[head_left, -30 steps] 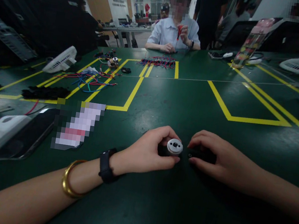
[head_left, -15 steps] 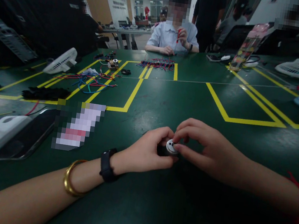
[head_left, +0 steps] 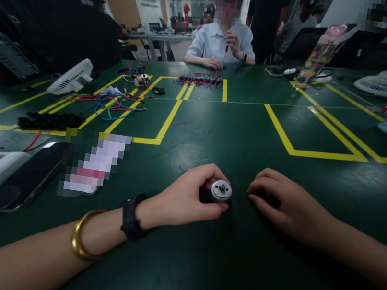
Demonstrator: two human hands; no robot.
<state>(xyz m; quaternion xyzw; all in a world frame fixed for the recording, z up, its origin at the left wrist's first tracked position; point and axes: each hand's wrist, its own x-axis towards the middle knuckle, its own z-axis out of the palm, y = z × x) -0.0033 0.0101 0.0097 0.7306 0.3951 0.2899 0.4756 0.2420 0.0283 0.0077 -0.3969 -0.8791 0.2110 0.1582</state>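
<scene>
My left hand [head_left: 195, 194] is wrapped round a small motor [head_left: 221, 190], holding it upright on the green table. The motor's round silver end faces up, with a short shaft in the centre and dark holes beside it. Its side is mostly hidden by my fingers. To the right, clear of the motor, is my right hand [head_left: 285, 202]. Its thumb and fingers are curled together in a pinch just above the table. A tiny dark bit shows at the fingertips, too small to name.
Loose red and blue wires [head_left: 115, 104] lie at the left, near a small white fan [head_left: 71, 78]. A phone [head_left: 24, 178] and a blurred paper [head_left: 98, 164] are closer. Opposite, a person [head_left: 221, 42] holds a red-handled screwdriver [head_left: 226, 48]. A bottle [head_left: 317, 57] stands at the back right.
My right hand has come off the motor's top and moved right, uncovering the shaft and end face. My left hand still holds the motor. The view has shifted slightly.
</scene>
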